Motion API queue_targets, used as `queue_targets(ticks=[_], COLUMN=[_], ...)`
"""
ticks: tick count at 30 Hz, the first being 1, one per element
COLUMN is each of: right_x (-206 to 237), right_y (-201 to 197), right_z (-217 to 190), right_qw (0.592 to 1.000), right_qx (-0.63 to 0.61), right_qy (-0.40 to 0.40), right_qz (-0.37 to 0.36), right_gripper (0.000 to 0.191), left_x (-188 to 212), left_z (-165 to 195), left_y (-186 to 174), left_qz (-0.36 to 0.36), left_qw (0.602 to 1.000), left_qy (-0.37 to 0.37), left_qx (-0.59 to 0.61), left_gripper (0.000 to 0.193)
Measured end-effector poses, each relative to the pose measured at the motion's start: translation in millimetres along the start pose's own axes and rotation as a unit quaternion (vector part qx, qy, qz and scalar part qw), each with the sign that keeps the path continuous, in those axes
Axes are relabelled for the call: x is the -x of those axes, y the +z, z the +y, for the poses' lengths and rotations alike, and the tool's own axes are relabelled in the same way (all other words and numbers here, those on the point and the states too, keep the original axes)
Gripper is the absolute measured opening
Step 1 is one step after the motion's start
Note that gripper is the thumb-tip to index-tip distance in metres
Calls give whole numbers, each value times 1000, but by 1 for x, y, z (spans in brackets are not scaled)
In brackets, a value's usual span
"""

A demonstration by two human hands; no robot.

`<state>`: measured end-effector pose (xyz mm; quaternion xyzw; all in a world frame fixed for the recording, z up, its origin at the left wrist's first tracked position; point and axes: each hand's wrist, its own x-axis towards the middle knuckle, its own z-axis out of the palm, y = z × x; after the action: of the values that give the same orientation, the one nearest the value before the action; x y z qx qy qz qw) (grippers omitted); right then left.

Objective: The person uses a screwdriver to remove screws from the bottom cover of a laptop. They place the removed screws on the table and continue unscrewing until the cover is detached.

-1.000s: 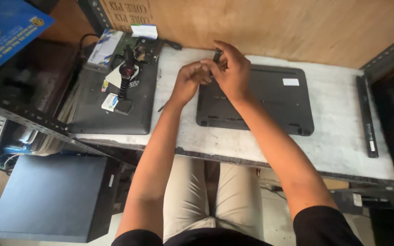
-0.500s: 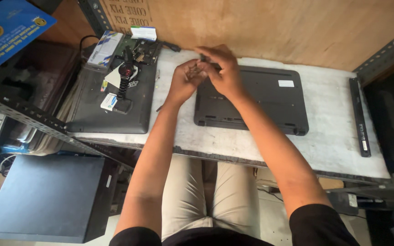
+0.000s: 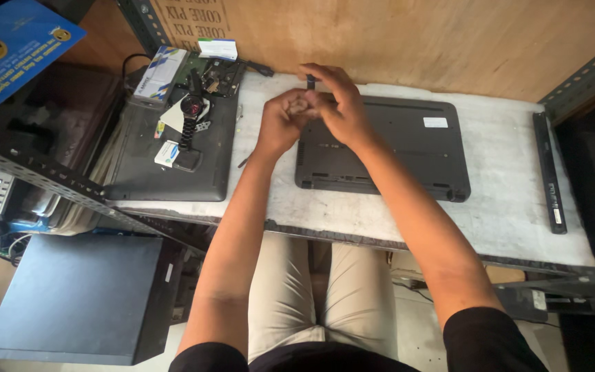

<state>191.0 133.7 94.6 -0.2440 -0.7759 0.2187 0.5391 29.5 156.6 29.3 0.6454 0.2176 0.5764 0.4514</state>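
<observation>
Hands meet above the far left corner of a matte dark-grey laptop lying base-up on a pale, scuffed stone-like bench top. The right hand pinches a small dark upright tool between thumb and fingers. The left hand is curled closed with its fingertips against the right; what it grips cannot be made out. A second flat dark laptop lies to the left, bearing a metal-link wristwatch and small cardboard boxes. A slim black bar rests at the bench's right edge, before a rough plywood wall.
</observation>
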Motion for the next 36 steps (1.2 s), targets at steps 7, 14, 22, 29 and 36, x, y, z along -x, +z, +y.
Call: queue_targets(ticks=[7,14,22,29,36], right_x=[1,-1,-3,-3,3], right_y=[2,-2,-5,-1,0], right_z=[-2,3,-2,-6,-1], right_qw=[988,974,973,996,988], right_qx=[137,195,185,58,149], right_qy=[-44,-83,-114,-41,-35], right_qz=[51,81,77,55,33], right_gripper=[37,37,40,38,41], left_x=[3,3,3,2,1], left_z=[-5,-1,7,8,20], left_y=[-6,-3,-3,-6,-1], left_qz=[-63,-35,-26,-23,-19], left_qw=[994,999,998,999,988], left_qy=[-70,-15,-29,-25,-120], left_qx=[59,23,42,5,94], left_gripper=[43,30,25,27,29])
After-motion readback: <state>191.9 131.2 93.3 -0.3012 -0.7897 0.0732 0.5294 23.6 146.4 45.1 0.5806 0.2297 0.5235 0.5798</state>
